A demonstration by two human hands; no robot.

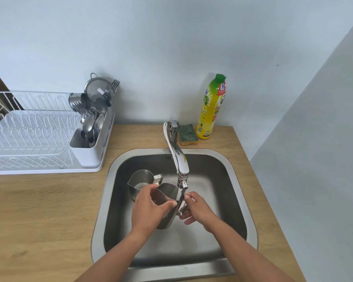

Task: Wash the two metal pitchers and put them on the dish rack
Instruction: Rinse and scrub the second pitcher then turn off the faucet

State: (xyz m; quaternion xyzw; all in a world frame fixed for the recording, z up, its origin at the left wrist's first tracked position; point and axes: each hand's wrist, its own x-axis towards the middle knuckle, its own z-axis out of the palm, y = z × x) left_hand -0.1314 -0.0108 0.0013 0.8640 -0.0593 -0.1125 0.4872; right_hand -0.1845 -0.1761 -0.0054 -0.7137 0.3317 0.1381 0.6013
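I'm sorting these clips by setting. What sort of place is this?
Most likely a small home kitchen: a stainless steel sink with a tap set in a wooden counter, a white dish rack holding cutlery, and a dish soap bottle beside a sponge.

dish rack (49,170) cut off at left.

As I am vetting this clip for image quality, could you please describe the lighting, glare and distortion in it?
Head view throughout: soft, even light with faint shadows in the sink; the wide-angle lens bows the counter and the dish rack; bright glare on the faucet and the held pitcher; the left hand and right hand show little motion blur.
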